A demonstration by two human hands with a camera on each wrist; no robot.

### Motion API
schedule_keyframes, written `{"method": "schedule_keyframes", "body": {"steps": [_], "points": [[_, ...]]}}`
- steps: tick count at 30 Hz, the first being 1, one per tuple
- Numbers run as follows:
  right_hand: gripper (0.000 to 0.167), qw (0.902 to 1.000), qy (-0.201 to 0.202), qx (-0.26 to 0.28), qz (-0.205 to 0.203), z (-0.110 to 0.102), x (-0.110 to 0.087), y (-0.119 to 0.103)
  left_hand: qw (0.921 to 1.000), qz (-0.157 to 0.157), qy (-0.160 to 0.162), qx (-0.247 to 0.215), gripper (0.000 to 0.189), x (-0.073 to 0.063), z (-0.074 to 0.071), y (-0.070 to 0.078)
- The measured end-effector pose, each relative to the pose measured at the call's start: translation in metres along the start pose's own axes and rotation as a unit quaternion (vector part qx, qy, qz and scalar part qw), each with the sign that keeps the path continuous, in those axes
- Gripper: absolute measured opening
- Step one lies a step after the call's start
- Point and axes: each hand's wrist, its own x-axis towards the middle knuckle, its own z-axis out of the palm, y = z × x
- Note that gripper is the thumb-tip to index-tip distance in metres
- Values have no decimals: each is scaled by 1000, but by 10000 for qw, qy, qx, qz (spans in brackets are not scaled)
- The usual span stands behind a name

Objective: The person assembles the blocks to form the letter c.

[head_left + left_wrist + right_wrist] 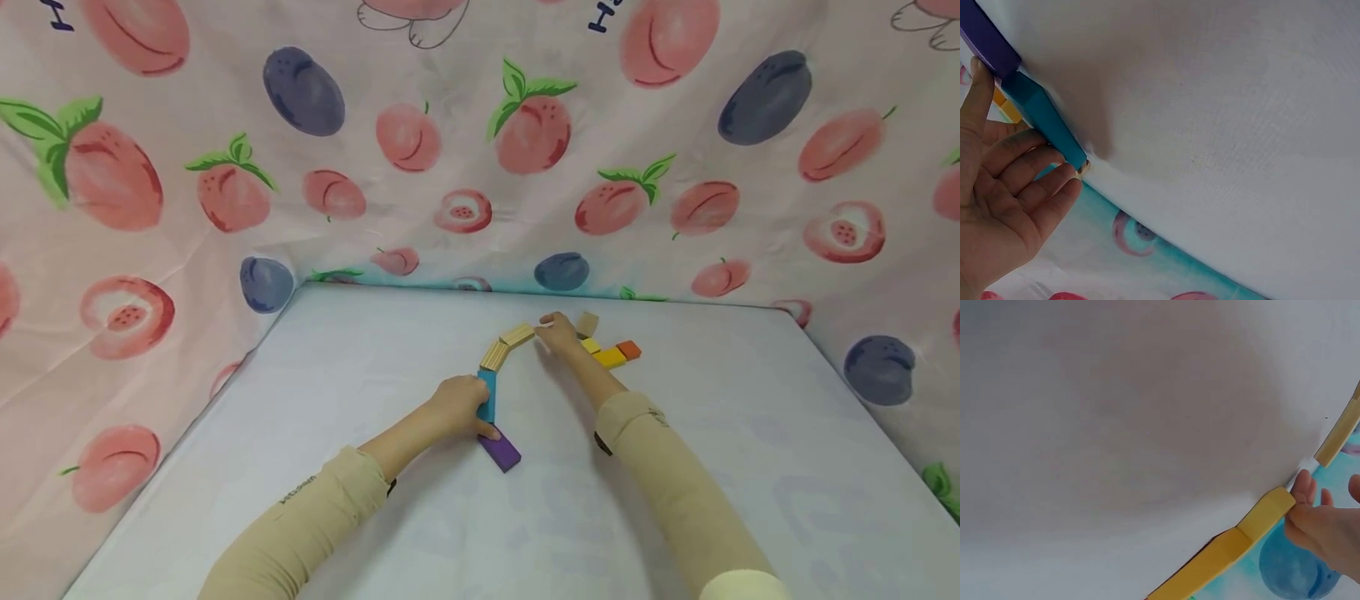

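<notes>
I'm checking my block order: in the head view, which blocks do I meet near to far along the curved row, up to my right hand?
Purple block, blue block, nearer plain wooden block, farther plain wooden block.

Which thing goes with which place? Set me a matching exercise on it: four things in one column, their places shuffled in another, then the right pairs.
Things
1. purple block
2. right hand
3. orange block
4. blue block

Places
A. farthest right of the blocks in the head view
B. between the purple block and a wood block
C. lowest of the blocks in the head view
D. between another wood block and the yellow blocks

Pairs: 1-C, 2-D, 3-A, 4-B
</notes>
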Motion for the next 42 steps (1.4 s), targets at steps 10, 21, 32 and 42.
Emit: {"method": "schedule_keyframes", "body": {"steps": [10, 21, 32, 42], "points": [[27, 9987, -156, -61, -486, -57, -143, -118, 10000, 23, -25, 0, 45, 1, 1, 2], [24, 9868, -49, -442, -1557, -82, -159, -110, 10000, -11, -24, 12, 45, 3, 1, 1], [24, 9760, -268, -953, -1939, -107, -165, -94, 9999, 11, -49, 117, 46, 4, -1, 1], [28, 9682, -129, -766, -2377, -122, -155, -68, 9999, 5, -91, 139, 45, 4, -2, 2]]}}
